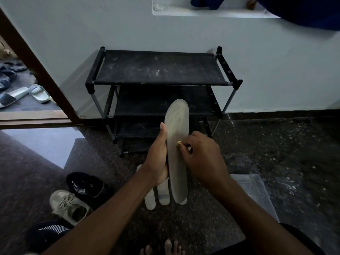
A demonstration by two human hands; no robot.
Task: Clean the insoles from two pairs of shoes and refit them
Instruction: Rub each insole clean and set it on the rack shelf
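The left hand [158, 159] has its grip curled round the left edge of an insole [176, 126]. The right hand [202, 159] pinches a small pale object [179, 143] against the insole's right edge. The insole's long axis points away, toe towards the shoe rack [160, 69]. Spare insoles [163, 196] lie on the floor [276, 144] below, with shoes [70, 205] to the left and a clear box [257, 190] to the right.

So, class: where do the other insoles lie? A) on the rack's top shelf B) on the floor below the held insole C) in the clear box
B: the spare insoles lie side by side on the floor, below the insole that the left hand grips.
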